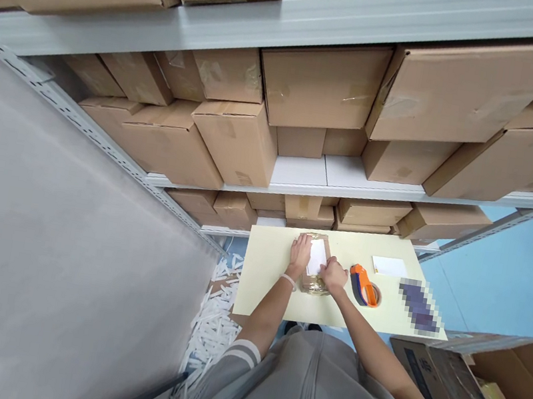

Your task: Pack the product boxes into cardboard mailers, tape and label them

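Parcel (314, 287) under left hand (300, 255) and right hand (334, 275), on pale yellow table (260, 266). Left: fingers extended over parcel's left side. Right: curled at parcel's right edge, by white paper (317, 257) on top; can't tell if it's pinching anything. Parcel is brown cardboard, roughly rectangular, near end glossy with crinkled clear tape. Sides partly covered by hands; can't read the paper. Right of parcel: orange/dark-blue tape dispenser (362, 284), white card (389, 266), pixelated dark object (419, 306), unidentifiable. Left of and below parcel: thin white strips (213, 326). Beyond parcel: metal shelf (221, 37), matte cardboard boxes (322, 87), top row cropped. Near-right of parcel: open carton (450, 384), cut off.
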`<state>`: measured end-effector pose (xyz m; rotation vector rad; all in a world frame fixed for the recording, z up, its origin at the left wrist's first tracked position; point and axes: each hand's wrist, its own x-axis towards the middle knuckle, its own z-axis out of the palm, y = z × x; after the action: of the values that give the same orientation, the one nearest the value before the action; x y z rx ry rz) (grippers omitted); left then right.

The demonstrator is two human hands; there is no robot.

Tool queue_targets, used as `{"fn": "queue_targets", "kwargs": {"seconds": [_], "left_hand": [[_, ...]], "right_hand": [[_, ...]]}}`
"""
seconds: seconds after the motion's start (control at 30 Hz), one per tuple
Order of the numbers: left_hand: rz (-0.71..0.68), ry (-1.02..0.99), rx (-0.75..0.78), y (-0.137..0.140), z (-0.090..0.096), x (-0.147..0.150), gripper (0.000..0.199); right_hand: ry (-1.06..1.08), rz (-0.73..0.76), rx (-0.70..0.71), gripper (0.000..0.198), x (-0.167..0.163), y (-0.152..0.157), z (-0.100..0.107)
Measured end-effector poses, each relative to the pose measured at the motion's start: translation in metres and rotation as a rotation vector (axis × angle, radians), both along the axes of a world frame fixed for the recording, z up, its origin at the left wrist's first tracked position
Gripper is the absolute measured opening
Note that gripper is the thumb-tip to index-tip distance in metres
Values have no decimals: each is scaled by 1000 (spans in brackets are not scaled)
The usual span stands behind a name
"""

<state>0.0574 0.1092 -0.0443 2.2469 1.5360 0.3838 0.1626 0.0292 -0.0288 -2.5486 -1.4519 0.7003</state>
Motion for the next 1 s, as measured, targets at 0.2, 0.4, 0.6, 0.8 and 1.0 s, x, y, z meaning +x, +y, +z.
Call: {"fn": "queue_targets", "kwargs": {"seconds": [0.2, 0.4, 0.6, 0.8, 1.0], "left_hand": [[115, -19, 151, 5, 13, -14, 48], [-35, -46, 185, 13, 24, -18, 56], [-289, 37, 45, 7, 3, 9, 57], [-280, 119, 7, 1, -25, 37, 63], [-258, 122, 91, 15, -27, 49, 61]], "right_hand": [[-217, 36, 178, 53, 3, -18, 6], [-200, 350, 385, 61, -1, -36, -2], [-83, 584, 279, 63, -21, -54, -32], [-105, 624, 193, 61, -11, -56, -43], [-120, 656, 233, 68, -7, -63, -47]]}}
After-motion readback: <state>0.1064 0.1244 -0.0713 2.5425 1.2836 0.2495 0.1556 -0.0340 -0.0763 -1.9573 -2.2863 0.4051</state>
